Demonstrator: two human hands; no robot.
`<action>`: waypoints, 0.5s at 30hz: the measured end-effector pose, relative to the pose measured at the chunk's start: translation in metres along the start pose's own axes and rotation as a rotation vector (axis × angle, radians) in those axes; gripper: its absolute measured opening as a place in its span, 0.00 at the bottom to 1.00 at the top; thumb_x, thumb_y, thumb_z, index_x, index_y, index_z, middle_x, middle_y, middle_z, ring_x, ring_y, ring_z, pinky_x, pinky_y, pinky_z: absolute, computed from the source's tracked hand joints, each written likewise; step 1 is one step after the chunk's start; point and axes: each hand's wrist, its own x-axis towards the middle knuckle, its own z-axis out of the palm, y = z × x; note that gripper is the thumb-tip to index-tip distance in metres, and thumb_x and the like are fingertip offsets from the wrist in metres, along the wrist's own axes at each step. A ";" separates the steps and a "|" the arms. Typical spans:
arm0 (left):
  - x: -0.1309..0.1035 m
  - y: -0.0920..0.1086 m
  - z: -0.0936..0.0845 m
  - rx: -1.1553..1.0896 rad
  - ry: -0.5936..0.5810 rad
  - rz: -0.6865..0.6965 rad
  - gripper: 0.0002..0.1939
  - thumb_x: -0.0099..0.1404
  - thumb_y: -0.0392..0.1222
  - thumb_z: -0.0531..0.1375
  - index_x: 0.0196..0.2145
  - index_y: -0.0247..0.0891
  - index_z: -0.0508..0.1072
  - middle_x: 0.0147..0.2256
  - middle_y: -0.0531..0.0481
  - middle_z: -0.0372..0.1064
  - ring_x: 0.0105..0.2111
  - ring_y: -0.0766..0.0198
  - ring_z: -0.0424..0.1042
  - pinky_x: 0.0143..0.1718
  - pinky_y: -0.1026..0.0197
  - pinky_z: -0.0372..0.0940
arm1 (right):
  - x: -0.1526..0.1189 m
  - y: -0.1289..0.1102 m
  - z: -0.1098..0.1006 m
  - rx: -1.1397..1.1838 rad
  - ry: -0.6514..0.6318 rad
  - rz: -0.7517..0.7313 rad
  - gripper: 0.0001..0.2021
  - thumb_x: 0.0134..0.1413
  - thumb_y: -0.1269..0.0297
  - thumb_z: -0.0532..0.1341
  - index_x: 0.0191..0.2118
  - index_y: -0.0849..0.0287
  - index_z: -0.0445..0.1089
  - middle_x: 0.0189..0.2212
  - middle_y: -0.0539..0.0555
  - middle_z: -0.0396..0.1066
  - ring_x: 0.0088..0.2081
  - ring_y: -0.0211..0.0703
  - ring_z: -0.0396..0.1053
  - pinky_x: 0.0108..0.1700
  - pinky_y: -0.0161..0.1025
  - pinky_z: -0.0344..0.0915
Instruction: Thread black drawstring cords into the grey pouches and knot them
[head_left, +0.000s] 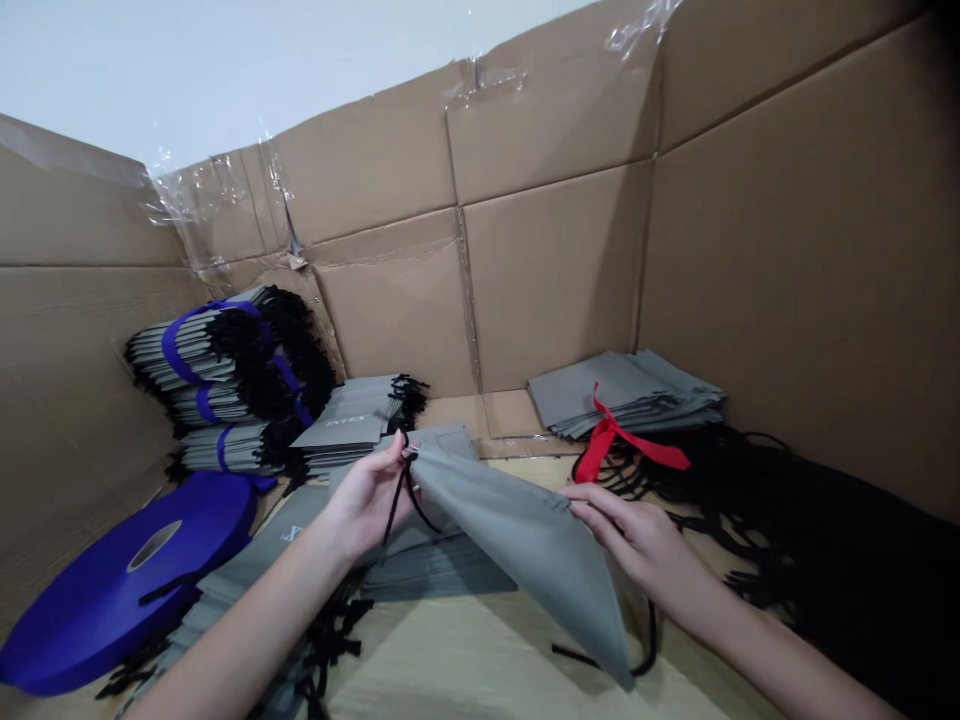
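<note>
From my remote seat I see the left hand (367, 500) pinching a corner of a grey fabric drawstring pouch (517, 530), its fingers closed narrowly where a thin black cord (396, 500) dangles. The right hand (637, 535) grips the same pouch farther along, fingers pressed together on its edge. I have it stretched aslant between them, above the pale yellowish worktop (450, 665), partly in front of a grey pouch stack (442, 570). To my left lies a large blue ribbon roll (82, 600), near grey bundles tied with blue ribbon (199, 350); to my right, a red fabric strip (600, 445) and a heap of black cords (847, 590).
</note>
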 end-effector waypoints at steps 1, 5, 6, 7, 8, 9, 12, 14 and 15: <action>0.001 -0.001 -0.001 0.006 -0.006 -0.004 0.08 0.56 0.42 0.63 0.26 0.33 0.71 0.25 0.49 0.69 0.26 0.65 0.70 0.31 0.63 0.65 | 0.000 0.001 0.000 0.009 0.007 0.013 0.13 0.60 0.60 0.48 0.39 0.54 0.69 0.35 0.52 0.75 0.35 0.44 0.73 0.35 0.36 0.66; 0.005 -0.006 -0.004 0.098 -0.065 0.080 0.07 0.53 0.37 0.65 0.25 0.32 0.71 0.23 0.53 0.67 0.22 0.71 0.66 0.26 0.68 0.62 | 0.001 0.004 0.001 0.043 0.025 0.048 0.14 0.59 0.59 0.48 0.39 0.54 0.70 0.35 0.53 0.76 0.36 0.45 0.73 0.36 0.37 0.66; 0.006 -0.006 -0.004 0.118 -0.084 0.117 0.07 0.52 0.36 0.66 0.24 0.32 0.71 0.22 0.54 0.65 0.21 0.72 0.65 0.25 0.70 0.61 | 0.001 0.005 0.001 0.049 0.029 0.058 0.14 0.59 0.58 0.49 0.40 0.55 0.70 0.35 0.53 0.75 0.35 0.45 0.73 0.35 0.36 0.66; 0.006 -0.006 -0.004 0.117 -0.084 0.150 0.07 0.51 0.35 0.66 0.23 0.32 0.70 0.22 0.55 0.65 0.21 0.73 0.64 0.24 0.71 0.61 | 0.001 0.005 0.002 0.054 0.033 0.070 0.14 0.59 0.58 0.49 0.40 0.55 0.70 0.35 0.52 0.75 0.35 0.44 0.73 0.35 0.36 0.65; 0.006 -0.006 -0.004 0.094 -0.064 0.165 0.08 0.51 0.35 0.67 0.23 0.32 0.70 0.22 0.55 0.65 0.22 0.73 0.64 0.25 0.71 0.61 | 0.001 0.006 0.003 0.059 0.035 0.083 0.14 0.59 0.57 0.49 0.40 0.55 0.70 0.35 0.52 0.75 0.35 0.44 0.72 0.35 0.36 0.65; 0.004 -0.005 -0.003 0.053 -0.028 0.162 0.08 0.51 0.36 0.66 0.24 0.32 0.70 0.23 0.54 0.66 0.23 0.72 0.66 0.27 0.70 0.63 | 0.001 0.006 0.004 0.065 0.040 0.096 0.15 0.59 0.57 0.49 0.40 0.54 0.70 0.36 0.52 0.75 0.36 0.44 0.72 0.36 0.36 0.65; -0.003 -0.001 0.001 -0.084 0.061 0.135 0.09 0.54 0.42 0.65 0.26 0.35 0.70 0.29 0.51 0.69 0.30 0.66 0.70 0.36 0.62 0.67 | 0.002 0.009 0.006 0.080 0.079 0.139 0.16 0.59 0.55 0.49 0.39 0.55 0.71 0.37 0.53 0.75 0.38 0.46 0.72 0.38 0.37 0.65; -0.006 0.003 0.002 -0.118 0.026 0.188 0.10 0.55 0.45 0.64 0.26 0.37 0.70 0.31 0.51 0.69 0.33 0.65 0.70 0.41 0.59 0.66 | 0.004 0.009 0.005 0.078 0.096 0.155 0.17 0.58 0.54 0.48 0.38 0.56 0.71 0.36 0.54 0.75 0.37 0.47 0.72 0.37 0.38 0.66; -0.006 0.006 0.001 -0.104 0.000 0.226 0.10 0.55 0.45 0.64 0.27 0.37 0.69 0.32 0.52 0.68 0.34 0.65 0.69 0.43 0.59 0.65 | 0.005 0.009 0.004 0.073 0.097 0.150 0.18 0.58 0.53 0.48 0.38 0.56 0.71 0.34 0.54 0.76 0.35 0.47 0.73 0.35 0.38 0.66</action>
